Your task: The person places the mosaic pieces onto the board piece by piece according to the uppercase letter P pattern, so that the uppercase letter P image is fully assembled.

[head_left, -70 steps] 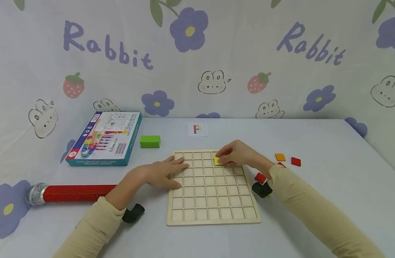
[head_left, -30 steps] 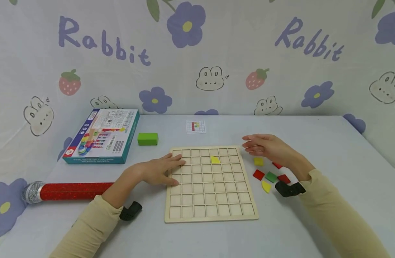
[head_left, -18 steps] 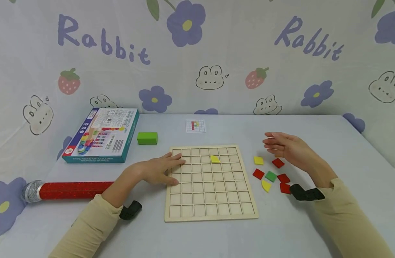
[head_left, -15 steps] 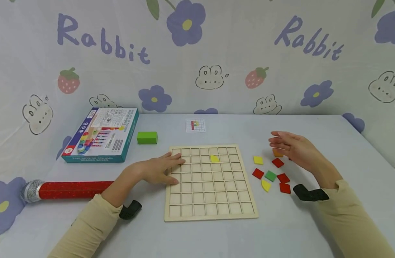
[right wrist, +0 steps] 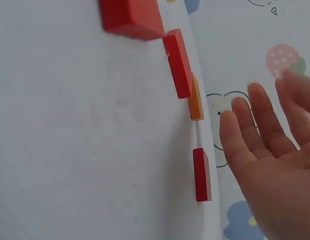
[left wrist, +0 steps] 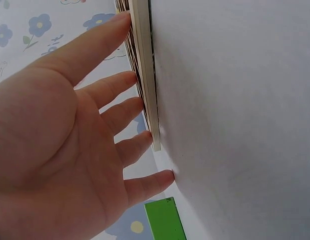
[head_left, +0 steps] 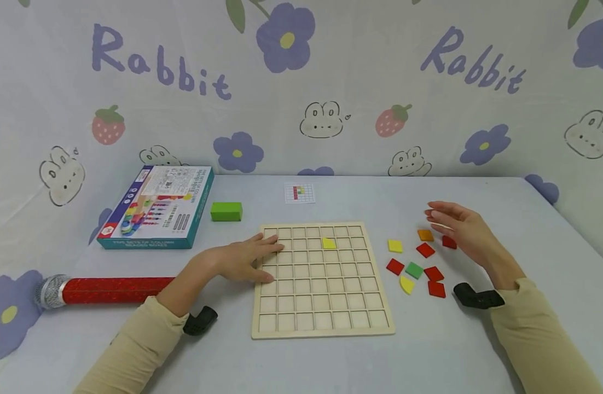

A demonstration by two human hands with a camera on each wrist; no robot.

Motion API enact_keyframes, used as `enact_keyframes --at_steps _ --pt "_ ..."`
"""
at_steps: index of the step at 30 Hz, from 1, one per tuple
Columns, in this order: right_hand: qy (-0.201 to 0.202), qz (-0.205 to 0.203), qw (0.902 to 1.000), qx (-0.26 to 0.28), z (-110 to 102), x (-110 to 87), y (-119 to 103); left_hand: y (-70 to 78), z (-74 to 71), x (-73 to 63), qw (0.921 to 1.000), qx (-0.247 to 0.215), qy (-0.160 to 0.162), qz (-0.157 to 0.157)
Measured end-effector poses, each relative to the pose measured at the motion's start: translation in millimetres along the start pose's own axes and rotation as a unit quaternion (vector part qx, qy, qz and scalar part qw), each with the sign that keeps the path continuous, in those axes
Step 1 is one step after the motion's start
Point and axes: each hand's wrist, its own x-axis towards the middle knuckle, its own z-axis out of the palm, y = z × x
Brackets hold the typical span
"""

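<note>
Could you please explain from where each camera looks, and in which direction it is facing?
Head: worn on the head, facing forward and down at the wooden grid board and loose tiles; left hand, right hand and both sleeves show.
Left wrist: on that wrist, facing along the board's edge; the left palm and all five digits show.
Right wrist: on that wrist, facing low across the table; part of the right hand shows.
Shared: head and left wrist, green block; head and right wrist, orange tile.
</note>
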Motion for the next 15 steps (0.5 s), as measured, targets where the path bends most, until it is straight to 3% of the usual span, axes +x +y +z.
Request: enact_keyframes --at_steps 5,10,15 --pt "-0.018 -0.032 0.9939 -0.104 1.1 2.5 3.8 1.8 -1.1 -1.0 1.0000 0.003 -0.004 -0.003" --pt "-0.057 -0.046 0.9875 -0.140 3.5 3.9 2.5 1.7 -2.2 -2.3 1.0000 0.007 -0.002 -0.004" --pt "-0.061 -0.051 0.9818 -0.172 3.6 0.8 2.2 -0.4 -0.3 0.4 0.9999 0.005 -0.002 0.009"
